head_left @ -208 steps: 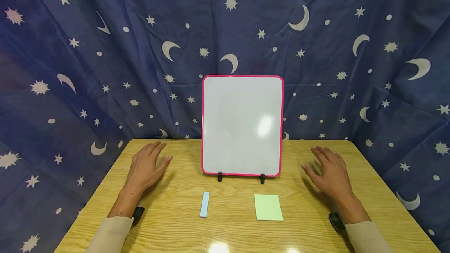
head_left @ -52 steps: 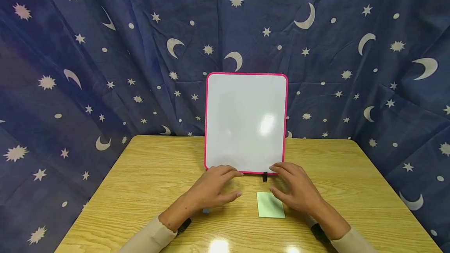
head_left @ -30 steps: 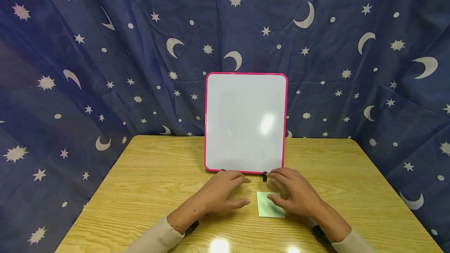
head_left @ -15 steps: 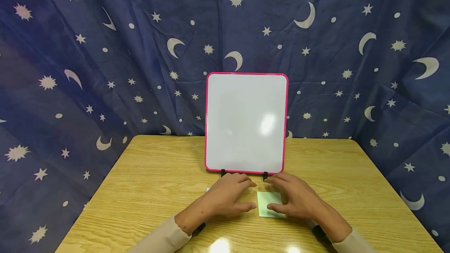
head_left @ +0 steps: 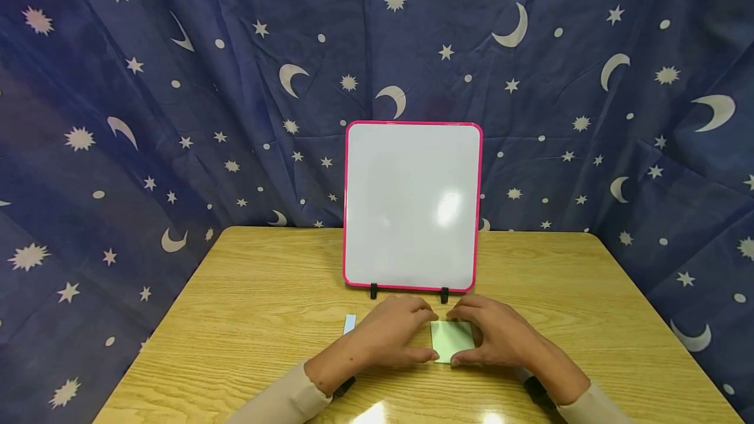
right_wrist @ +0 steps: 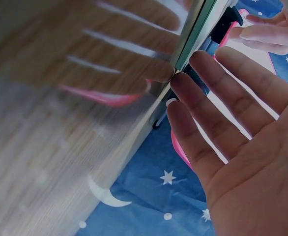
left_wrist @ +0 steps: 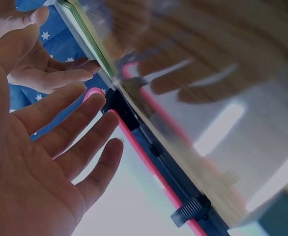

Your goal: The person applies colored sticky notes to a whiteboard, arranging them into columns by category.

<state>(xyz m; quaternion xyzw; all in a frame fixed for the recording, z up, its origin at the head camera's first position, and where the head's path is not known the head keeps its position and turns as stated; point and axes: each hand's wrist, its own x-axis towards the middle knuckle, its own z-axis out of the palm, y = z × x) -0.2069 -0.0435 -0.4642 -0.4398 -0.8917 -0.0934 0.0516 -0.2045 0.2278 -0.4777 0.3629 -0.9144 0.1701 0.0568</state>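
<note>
A light green pad of square sticky notes (head_left: pixel 450 340) lies flat on the table between the two hands. My left hand (head_left: pixel 391 332) hovers at its left side, with the thumb tip right at the near left corner and fingers loosely bent. On the other side, my right hand (head_left: pixel 503 335) covers part of the pad's right edge, thumb along the near edge. In the right wrist view, fingertips of the right hand (right_wrist: pixel 232 115) come right up to the pad's edge (right_wrist: pixel 195 34). The left wrist view shows the left hand (left_wrist: pixel 50 142) with fingers spread and nothing held.
A pink-framed whiteboard (head_left: pixel 412 205) stands behind the hands on black feet (head_left: pixel 444 295). A narrow light blue strip (head_left: pixel 350 323) lies left of the pad, partly behind the left forearm. A dark blue curtain (head_left: pixel 247 84) hangs behind the wooden table (head_left: pixel 259 280).
Both hands came in from the table's sides to the green pad. In the last second the left hand moved right and nearer, uncovering part of the blue strip; both thumbs reached the pad's near edge.
</note>
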